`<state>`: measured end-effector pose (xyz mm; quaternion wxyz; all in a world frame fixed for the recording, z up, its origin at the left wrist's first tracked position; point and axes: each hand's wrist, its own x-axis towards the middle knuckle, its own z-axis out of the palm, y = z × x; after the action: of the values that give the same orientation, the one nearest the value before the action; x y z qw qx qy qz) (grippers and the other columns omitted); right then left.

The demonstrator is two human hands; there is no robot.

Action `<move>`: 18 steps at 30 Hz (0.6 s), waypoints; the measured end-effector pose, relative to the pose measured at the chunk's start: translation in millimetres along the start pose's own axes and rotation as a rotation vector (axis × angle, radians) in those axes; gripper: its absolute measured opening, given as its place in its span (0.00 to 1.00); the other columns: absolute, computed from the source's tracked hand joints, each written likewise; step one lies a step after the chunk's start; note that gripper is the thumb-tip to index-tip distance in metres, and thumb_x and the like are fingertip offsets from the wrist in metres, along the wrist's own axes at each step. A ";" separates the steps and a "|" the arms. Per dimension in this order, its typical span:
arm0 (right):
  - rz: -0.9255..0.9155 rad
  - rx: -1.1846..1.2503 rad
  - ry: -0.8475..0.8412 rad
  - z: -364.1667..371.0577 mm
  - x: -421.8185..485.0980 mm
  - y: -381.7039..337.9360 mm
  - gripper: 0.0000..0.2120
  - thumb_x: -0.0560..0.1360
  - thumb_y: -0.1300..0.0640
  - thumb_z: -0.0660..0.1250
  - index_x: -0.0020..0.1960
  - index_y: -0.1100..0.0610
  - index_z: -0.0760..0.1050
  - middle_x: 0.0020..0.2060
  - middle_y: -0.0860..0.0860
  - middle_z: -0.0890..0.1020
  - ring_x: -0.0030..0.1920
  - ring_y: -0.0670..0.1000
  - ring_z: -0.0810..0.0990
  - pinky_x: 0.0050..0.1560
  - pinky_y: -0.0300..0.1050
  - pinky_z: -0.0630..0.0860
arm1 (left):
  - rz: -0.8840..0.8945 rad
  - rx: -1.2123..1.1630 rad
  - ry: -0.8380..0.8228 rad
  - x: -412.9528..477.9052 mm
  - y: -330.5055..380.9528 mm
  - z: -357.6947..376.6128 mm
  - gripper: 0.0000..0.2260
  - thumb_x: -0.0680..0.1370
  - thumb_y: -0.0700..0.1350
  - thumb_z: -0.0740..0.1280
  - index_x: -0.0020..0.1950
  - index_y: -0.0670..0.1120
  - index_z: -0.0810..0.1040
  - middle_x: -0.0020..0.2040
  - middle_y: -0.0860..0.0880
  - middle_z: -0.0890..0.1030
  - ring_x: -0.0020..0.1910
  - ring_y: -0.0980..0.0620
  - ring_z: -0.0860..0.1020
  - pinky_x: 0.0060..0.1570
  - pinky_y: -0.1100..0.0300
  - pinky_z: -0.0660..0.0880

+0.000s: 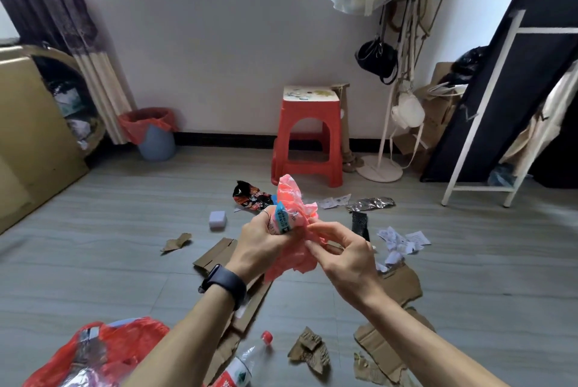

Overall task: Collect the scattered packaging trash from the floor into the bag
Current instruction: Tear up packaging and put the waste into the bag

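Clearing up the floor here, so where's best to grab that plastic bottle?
Take the bottle by its narrow neck, just under the red cap, with your fingers coming down from above. It lies on its side with the cap end pointing away from you, and the neck is its slimmest part.

Both your forearms extend forward. Your left hand point(257, 245) grips the pink bag point(294, 199); your right hand point(347, 256) pinches it.
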<state>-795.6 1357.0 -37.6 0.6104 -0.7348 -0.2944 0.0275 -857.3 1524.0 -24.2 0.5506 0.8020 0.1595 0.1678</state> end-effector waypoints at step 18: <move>-0.184 -0.497 -0.790 234.4 -57.1 34.3 0.17 0.78 0.42 0.61 0.64 0.46 0.75 0.62 0.42 0.78 0.64 0.43 0.74 0.64 0.42 0.72 | -0.684 1.038 -0.082 -178.7 -202.5 -204.7 0.25 0.71 0.60 0.63 0.68 0.56 0.70 0.78 0.53 0.54 0.72 0.39 0.64 0.65 0.40 0.69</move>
<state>-922.7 1534.1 -146.5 0.2573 -0.7630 -0.5653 0.1792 -1122.3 1684.4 -161.6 0.1171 0.8744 0.4468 -0.1484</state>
